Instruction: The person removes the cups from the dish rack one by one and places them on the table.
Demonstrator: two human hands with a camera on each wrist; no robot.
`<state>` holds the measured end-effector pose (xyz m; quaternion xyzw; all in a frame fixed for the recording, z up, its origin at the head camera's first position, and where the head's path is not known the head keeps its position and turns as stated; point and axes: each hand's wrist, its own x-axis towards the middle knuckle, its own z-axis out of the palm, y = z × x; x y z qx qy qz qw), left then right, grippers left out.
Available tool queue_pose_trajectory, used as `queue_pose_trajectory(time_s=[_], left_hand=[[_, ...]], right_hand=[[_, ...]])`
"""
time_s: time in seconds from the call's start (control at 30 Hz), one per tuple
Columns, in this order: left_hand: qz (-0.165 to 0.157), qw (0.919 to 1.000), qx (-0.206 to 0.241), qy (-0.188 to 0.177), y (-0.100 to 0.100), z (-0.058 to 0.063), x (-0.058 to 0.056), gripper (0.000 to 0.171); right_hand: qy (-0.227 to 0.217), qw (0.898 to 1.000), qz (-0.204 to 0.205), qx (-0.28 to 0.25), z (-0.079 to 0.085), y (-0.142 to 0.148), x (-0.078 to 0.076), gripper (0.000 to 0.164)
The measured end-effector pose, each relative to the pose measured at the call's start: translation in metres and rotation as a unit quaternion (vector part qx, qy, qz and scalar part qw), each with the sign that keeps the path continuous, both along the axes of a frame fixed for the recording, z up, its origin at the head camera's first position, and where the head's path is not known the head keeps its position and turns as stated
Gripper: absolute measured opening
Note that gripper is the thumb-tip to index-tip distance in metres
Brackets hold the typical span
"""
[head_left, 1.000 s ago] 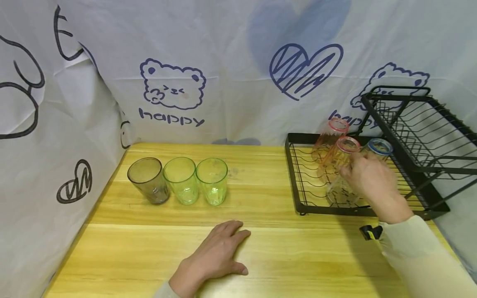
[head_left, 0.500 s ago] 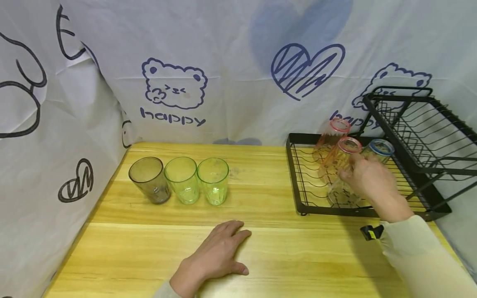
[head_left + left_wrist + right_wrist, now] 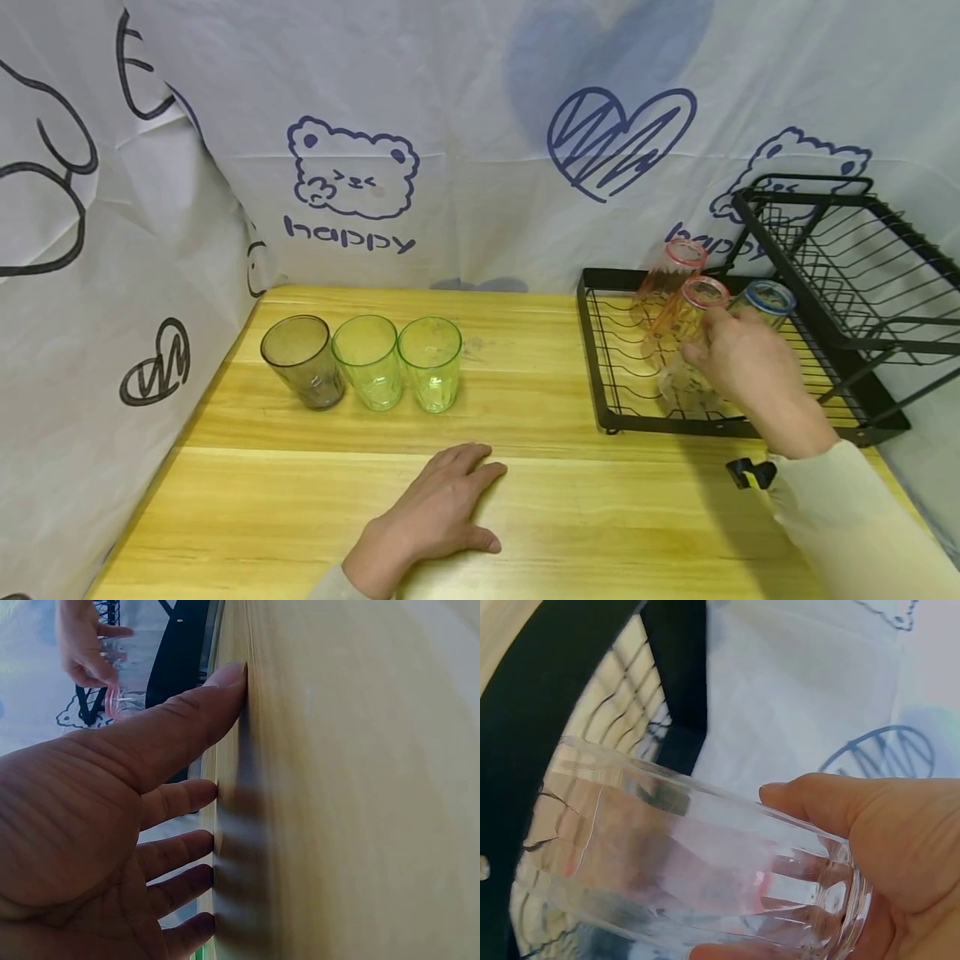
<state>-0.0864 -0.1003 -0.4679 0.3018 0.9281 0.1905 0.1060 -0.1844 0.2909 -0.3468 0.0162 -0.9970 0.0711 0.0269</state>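
My right hand grips a clear drinking glass near its base. The glass stands upside down at the front of the black dish rack, with thumb and fingers on opposite sides of it. Close behind the hand are two pink-rimmed glasses, one at the back and one nearer, plus a blue-rimmed glass; all are upside down. On the wooden table, my left hand rests palm down with its fingers spread, holding nothing. In the left wrist view its fingertips touch the wood.
At the left stand a grey-brown glass and two green glasses, the left one and the right one, all upright in a row. An upper wire shelf rises over the rack's right side. A printed cloth hangs behind.
The head view has shifted very slightly. Both hands stay nearly in place, the right still gripping the clear glass.
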Motion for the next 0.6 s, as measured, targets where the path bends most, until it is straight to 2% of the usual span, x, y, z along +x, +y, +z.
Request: queue_pose_trajectory(time_s=[0.13, 0.23, 0.37, 0.47, 0.6], left_hand=[[-0.001, 1.0, -0.001, 0.003, 0.0, 0.0, 0.0, 0.088], [-0.004, 0.9999, -0.002, 0.009, 0.0, 0.001, 0.0, 0.086], [-0.002, 0.9999, 0.002, 0.014, 0.0, 0.003, -0.002, 0.08], [0.012, 0.9997, 0.022, -0.005, 0.0, 0.004, -0.003, 0.074], [0.034, 0.9973, 0.06, -0.026, 0.0, 0.006, -0.004, 0.065]], right_hand=[[0.054, 0.998, 0.011, -0.017, 0.006, -0.01, 0.006, 0.036], [0.087, 0.996, 0.017, -0.029, 0.012, -0.018, 0.013, 0.045], [0.107, 0.993, 0.017, -0.048, 0.019, -0.03, 0.023, 0.059], [0.123, 0.989, 0.018, -0.075, 0.02, -0.038, 0.029, 0.056], [0.164, 0.979, 0.031, -0.114, 0.015, -0.051, 0.034, 0.045]])
